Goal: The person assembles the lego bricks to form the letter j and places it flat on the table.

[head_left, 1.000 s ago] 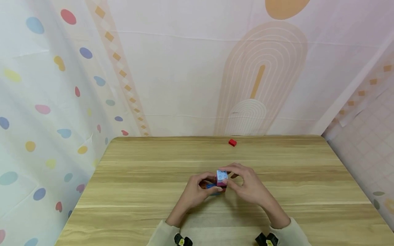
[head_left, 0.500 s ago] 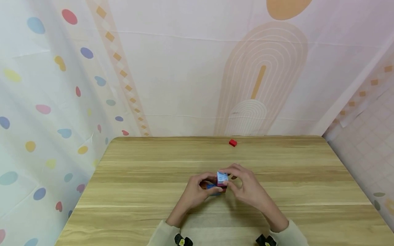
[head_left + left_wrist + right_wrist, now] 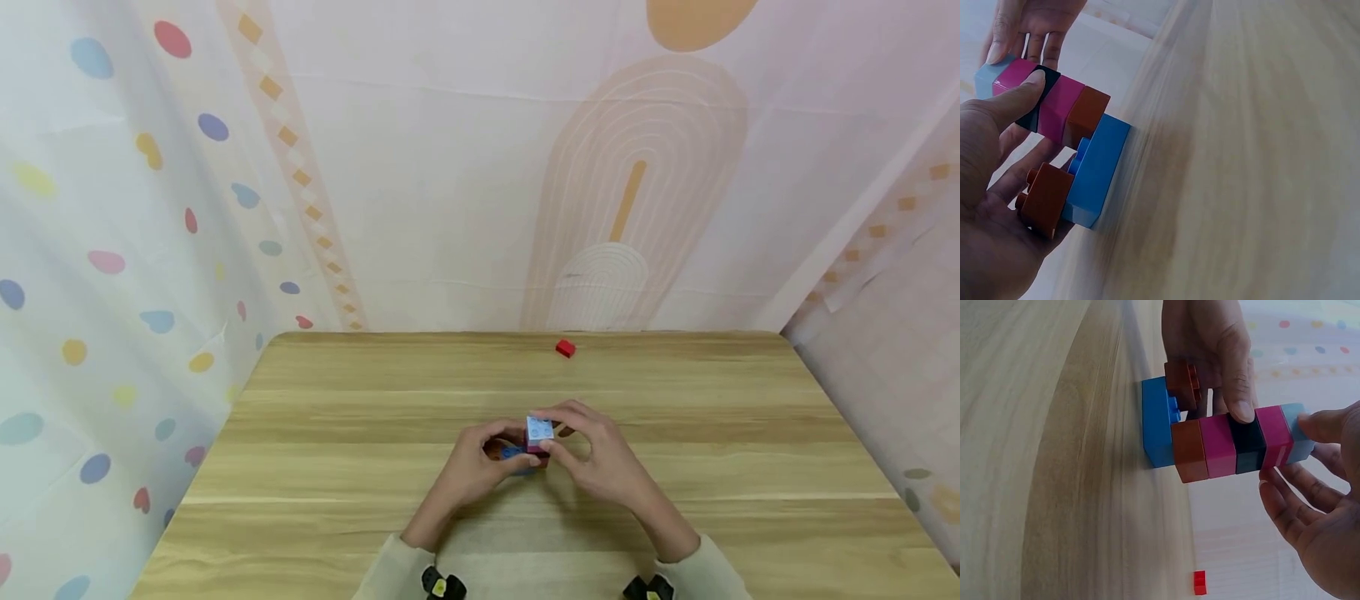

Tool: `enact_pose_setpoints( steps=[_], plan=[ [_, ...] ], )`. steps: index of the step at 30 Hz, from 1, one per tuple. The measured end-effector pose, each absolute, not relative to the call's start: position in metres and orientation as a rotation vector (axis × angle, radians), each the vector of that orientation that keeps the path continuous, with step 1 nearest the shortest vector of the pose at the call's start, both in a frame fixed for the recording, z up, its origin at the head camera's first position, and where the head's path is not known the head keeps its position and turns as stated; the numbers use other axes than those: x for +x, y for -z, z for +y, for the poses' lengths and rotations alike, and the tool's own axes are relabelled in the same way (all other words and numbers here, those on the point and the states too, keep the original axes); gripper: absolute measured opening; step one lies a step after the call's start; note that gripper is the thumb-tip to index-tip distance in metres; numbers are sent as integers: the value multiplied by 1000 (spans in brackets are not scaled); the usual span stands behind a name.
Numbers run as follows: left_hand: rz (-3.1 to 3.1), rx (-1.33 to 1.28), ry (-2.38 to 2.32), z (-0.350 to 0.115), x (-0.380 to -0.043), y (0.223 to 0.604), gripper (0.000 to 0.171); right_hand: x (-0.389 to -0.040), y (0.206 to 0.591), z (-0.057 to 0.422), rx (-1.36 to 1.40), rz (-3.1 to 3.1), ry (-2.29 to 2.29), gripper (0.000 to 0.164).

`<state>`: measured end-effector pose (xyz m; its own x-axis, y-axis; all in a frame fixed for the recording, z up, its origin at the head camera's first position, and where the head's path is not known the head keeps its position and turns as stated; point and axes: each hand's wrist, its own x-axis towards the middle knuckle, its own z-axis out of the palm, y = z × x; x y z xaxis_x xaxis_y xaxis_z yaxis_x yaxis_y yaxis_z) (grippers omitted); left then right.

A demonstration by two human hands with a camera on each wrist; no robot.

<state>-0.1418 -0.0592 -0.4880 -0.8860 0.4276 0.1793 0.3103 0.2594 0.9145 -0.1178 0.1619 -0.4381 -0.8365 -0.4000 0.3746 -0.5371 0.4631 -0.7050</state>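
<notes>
A long blue toy brick lies at the table surface, with a small brown brick on its left end. From its right end rises a tower: a brown brick, a magenta brick, a black brick, a second magenta brick and a light blue brick on top. My left hand grips the tower, its thumb across the black brick and its fingers behind. My right hand pinches the light blue brick between thumb and fingers.
A small red brick lies near the far edge of the wooden table, beyond the hands. A patterned curtain hangs behind the table and along its left side.
</notes>
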Motion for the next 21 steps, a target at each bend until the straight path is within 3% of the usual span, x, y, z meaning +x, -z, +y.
enact_pose_setpoints(
  steps=[12,21],
  plan=[
    [2580,626,-1593,-76,-138,490,49,-121,438,162,796,-2574,-1306,38],
    [2606,580,-1581,-88,-127,494,45,-118,439,164,775,-2584,-1295,40]
  ],
)
